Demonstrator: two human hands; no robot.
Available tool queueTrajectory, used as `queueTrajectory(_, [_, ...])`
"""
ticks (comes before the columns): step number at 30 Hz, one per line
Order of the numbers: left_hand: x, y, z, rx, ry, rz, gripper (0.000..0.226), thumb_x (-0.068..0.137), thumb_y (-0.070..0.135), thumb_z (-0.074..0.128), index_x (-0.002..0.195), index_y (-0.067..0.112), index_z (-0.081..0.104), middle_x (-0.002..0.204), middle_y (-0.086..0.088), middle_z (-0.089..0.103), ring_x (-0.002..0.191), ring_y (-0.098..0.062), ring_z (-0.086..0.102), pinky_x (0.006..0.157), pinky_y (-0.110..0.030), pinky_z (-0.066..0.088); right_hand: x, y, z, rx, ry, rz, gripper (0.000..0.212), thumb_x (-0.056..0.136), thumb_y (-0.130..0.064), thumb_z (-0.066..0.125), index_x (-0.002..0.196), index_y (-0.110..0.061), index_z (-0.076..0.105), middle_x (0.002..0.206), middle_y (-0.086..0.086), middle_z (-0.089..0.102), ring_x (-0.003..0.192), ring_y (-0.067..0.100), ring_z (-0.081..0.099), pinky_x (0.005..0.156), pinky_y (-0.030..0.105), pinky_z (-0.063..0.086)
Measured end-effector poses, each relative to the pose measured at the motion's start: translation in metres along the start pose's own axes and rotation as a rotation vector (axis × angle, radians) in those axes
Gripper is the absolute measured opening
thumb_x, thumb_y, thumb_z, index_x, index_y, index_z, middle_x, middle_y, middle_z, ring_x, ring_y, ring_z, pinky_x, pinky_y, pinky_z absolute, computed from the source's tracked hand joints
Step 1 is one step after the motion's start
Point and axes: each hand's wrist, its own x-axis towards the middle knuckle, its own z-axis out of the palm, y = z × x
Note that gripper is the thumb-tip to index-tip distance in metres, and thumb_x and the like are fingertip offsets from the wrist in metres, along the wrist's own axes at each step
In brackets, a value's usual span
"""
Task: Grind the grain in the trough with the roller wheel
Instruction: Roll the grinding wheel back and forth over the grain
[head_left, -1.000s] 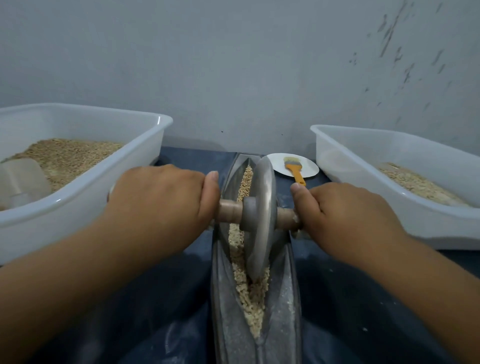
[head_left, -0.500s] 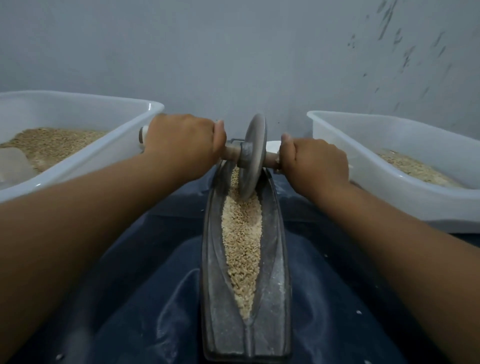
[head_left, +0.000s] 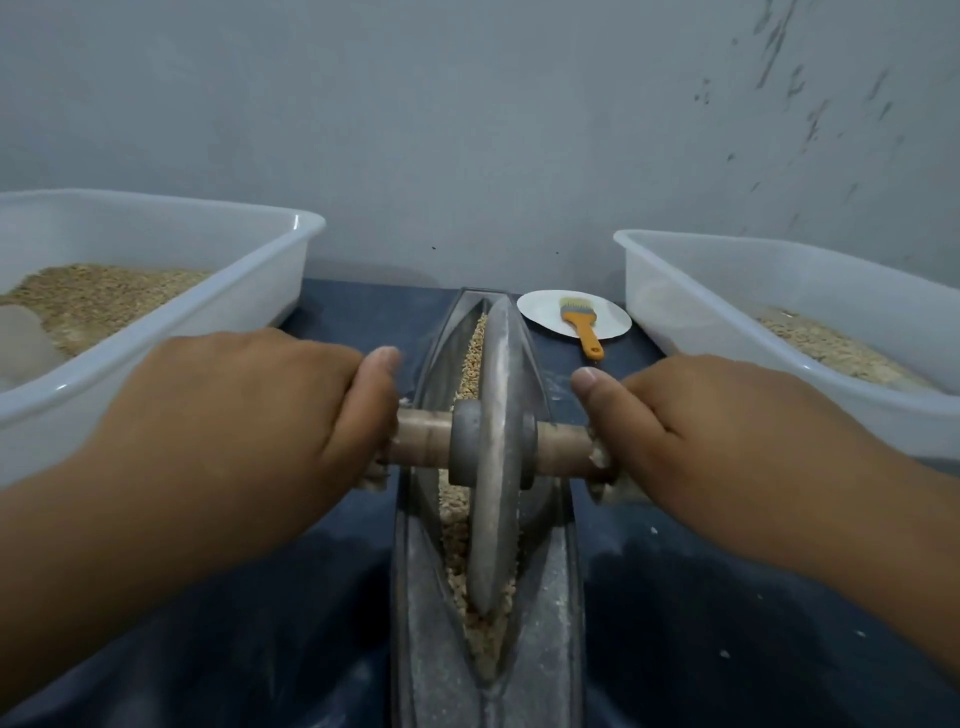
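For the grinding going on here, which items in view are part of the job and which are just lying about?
In use:
left hand and right hand, gripping the wooden axle
roller wheel
metal trough
grain in it

Lying about:
left tub of grain
right tub of grain
orange-handled brush on a white plate

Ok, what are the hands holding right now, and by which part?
Both hold the roller wheel by its wooden axle: left hand curled round the left end, right hand round the right end. The disc sits in the trough.
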Motion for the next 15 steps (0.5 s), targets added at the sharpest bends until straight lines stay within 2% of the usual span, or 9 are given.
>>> queueTrajectory(2, [0.003, -0.001, 0.006, 0.049, 0.058, 0.031, 0.051, 0.095, 0.043, 0.026, 0.050, 0.026, 0.041, 0.038, 0.008, 0.036, 0.033, -0.013, 0.038, 0.038, -0.022, 0.034, 0.008, 0.001, 0.005, -0.021, 0.015, 0.013, 0.067, 0.083, -0.063, 0.006, 0.052, -0.021, 0.048, 0.049, -0.001, 0.051, 0.049, 0.011, 0.051, 0.051, 0.031, 0.036])
queueTrajectory(4, [0.012, -0.003, 0.015, 0.102, 0.073, 0.102, 0.043, 0.096, 0.029, 0.042, 0.054, 0.022, 0.042, 0.041, 0.006, 0.038, 0.031, -0.019, 0.038, 0.034, -0.025, 0.037, 0.023, 0.005, 0.013, -0.026, 0.058, 0.033, 0.064, 0.085, -0.060, 0.009, 0.051, -0.020, 0.046, 0.051, -0.001, 0.051, 0.053, 0.016, 0.051, 0.052, 0.032, 0.034])
queueTrajectory(6, [0.025, -0.004, 0.023, 0.122, 0.042, 0.154, 0.033, 0.087, 0.016, 0.059, 0.057, 0.017, 0.046, 0.041, 0.002, 0.037, 0.030, -0.023, 0.038, 0.034, -0.026, 0.037, 0.040, 0.011, 0.024, -0.034, 0.131, 0.051, 0.061, 0.089, -0.057, 0.012, 0.051, -0.021, 0.044, 0.055, -0.002, 0.050, 0.056, 0.019, 0.049, 0.053, 0.032, 0.031])
queueTrajectory(8, [0.042, -0.009, 0.034, 0.232, -0.018, 0.188, 0.014, 0.080, 0.009, 0.067, 0.074, 0.009, 0.055, 0.049, -0.005, 0.041, 0.036, -0.028, 0.046, 0.035, -0.028, 0.038, 0.061, 0.018, 0.035, -0.049, 0.204, 0.069, 0.057, 0.095, -0.051, 0.017, 0.054, -0.022, 0.044, 0.059, -0.003, 0.047, 0.056, 0.018, 0.045, 0.054, 0.032, 0.028])
queueTrajectory(9, [0.052, -0.010, 0.042, 0.317, -0.071, 0.181, 0.012, 0.085, 0.012, 0.058, 0.095, 0.006, 0.054, 0.059, -0.010, 0.049, 0.047, -0.031, 0.053, 0.040, -0.030, 0.040, 0.073, 0.021, 0.038, -0.051, 0.232, 0.084, 0.055, 0.096, -0.049, 0.019, 0.055, -0.023, 0.045, 0.059, -0.003, 0.046, 0.055, 0.016, 0.042, 0.054, 0.032, 0.027])
queueTrajectory(10, [0.062, -0.015, 0.053, 0.394, -0.077, 0.152, 0.026, 0.091, 0.020, 0.040, 0.113, 0.007, 0.046, 0.073, -0.012, 0.054, 0.059, -0.033, 0.055, 0.045, -0.032, 0.039, 0.085, 0.025, 0.040, -0.051, 0.255, 0.102, 0.054, 0.096, -0.049, 0.019, 0.057, -0.023, 0.046, 0.060, -0.003, 0.045, 0.055, 0.017, 0.042, 0.055, 0.032, 0.027])
queueTrajectory(11, [0.073, -0.018, 0.059, 0.419, -0.069, 0.111, 0.040, 0.091, 0.027, 0.023, 0.121, 0.010, 0.043, 0.081, -0.012, 0.053, 0.067, -0.032, 0.052, 0.050, -0.033, 0.035, 0.096, 0.027, 0.042, -0.050, 0.274, 0.118, 0.055, 0.096, -0.050, 0.019, 0.058, -0.024, 0.048, 0.059, -0.002, 0.046, 0.056, 0.019, 0.043, 0.056, 0.032, 0.028])
queueTrajectory(12, [0.082, -0.020, 0.062, 0.415, -0.054, 0.086, 0.048, 0.090, 0.031, 0.015, 0.121, 0.012, 0.045, 0.083, -0.012, 0.051, 0.069, -0.031, 0.049, 0.052, -0.033, 0.031, 0.105, 0.030, 0.043, -0.048, 0.300, 0.126, 0.055, 0.096, -0.050, 0.019, 0.059, -0.024, 0.050, 0.059, -0.002, 0.046, 0.055, 0.021, 0.043, 0.055, 0.032, 0.028])
queueTrajectory(15, [0.091, -0.019, 0.071, 0.450, -0.044, 0.061, 0.042, 0.095, 0.027, 0.027, 0.130, 0.010, 0.042, 0.089, -0.014, 0.052, 0.071, -0.032, 0.048, 0.052, -0.033, 0.030, 0.119, 0.033, 0.045, -0.085, 0.393, 0.103, 0.054, 0.098, -0.048, 0.020, 0.054, -0.026, 0.044, 0.056, -0.004, 0.042, 0.054, 0.021, 0.038, 0.054, 0.032, 0.025])
